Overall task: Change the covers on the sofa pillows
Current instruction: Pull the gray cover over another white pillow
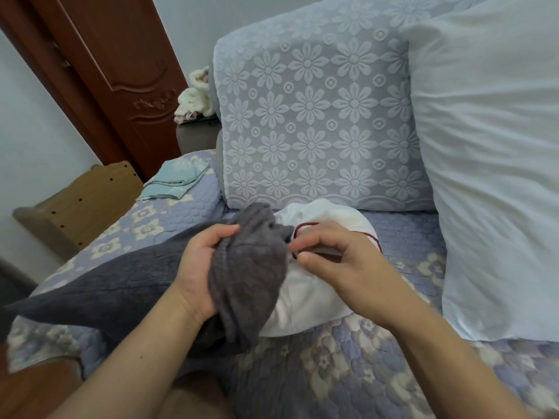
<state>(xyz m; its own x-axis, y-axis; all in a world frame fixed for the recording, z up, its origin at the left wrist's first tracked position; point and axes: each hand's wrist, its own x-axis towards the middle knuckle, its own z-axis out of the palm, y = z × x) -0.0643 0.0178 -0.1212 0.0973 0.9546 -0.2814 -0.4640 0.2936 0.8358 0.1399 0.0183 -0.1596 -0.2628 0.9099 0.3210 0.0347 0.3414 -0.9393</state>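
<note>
- Left hand (pixel 202 269): fingers curled round the bunched open end of the grey cover (pixel 245 285), thumb on top near the far edge. Firm grip.
- Grey cover: dark grey, fuzzy fabric; gathered thick at the left hand, rest trails flat to the left across the sofa seat (pixel 348 370) toward the lower-left corner of view.
- White pillow (pixel 305 300): bare insert, pokes out of the grey cover's mouth, lies on the seat in front of the back cushion. Part still inside the cover, part out; how much inside, can't tell.
- Right hand (pixel 338 258): just right of the cover's mouth, resting on the white pillow. Thumb & forefinger close together at the cover's edge, seem to pinch smth small there; what exactly, can't tell. Other fingers loosely curled.
- Red cord (pixel 305 225): thin dark-red loop over the white pillow, running by the right hand's fingers.
- Hands near each other, not touching; cover's bunched end between them.
- Back cushion (pixel 311 128): pale lilac w/ raised flower pattern, upright behind the pillow.
- Big white pillow (pixel 490 164): uncovered, leans at right on the seat.
- Folded teal cloth (pixel 175 179): on the seat's far left end.
- Brown door (pixel 121 65) at upper left.
</note>
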